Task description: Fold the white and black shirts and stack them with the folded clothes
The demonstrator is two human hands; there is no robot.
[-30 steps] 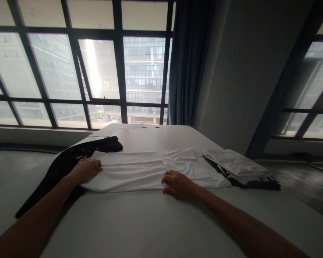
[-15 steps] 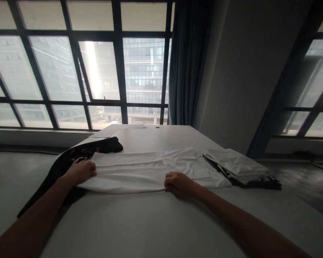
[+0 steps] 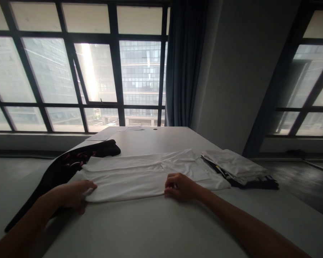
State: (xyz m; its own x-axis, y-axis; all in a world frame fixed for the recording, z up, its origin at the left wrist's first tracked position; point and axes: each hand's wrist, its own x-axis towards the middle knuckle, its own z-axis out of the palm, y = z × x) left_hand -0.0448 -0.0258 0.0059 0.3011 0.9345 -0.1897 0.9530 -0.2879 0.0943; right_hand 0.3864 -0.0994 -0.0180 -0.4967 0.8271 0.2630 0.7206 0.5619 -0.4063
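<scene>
Where both hands meet it, the white garment (image 3: pixel 140 175) lies flat and folded lengthwise across the grey table (image 3: pixel 150 229), a long pale band with a smaller folded panel on its far right part and a smooth near edge.

From the head view, the left hand (image 3: pixel 72 193) grips the garment's near left corner, fingers curled over the cloth and thumb below, pinching the hem. The right hand (image 3: pixel 181 186) sits on the near edge toward the garment's middle, fingers bent and bunched on the fabric; whether cloth is caught between them cannot be told. Just beyond the left hand, partly under the garment's left end, a black garment with pink print (image 3: pixel 70 165) trails off the table's left side. Well to the right of the right hand lies a stack of folded clothes (image 3: pixel 237 168), pale on top and dark beneath. Far past both hands, papers (image 3: pixel 115 130) rest near the table's far end, before the window (image 3: pixel 78 68) and the dark curtain (image 3: pixel 180 64).

Compared with half a second earlier, the left hand has come nearer along the left edge, from the far corner beside the black garment to the near corner, while the right hand has hardly shifted.
</scene>
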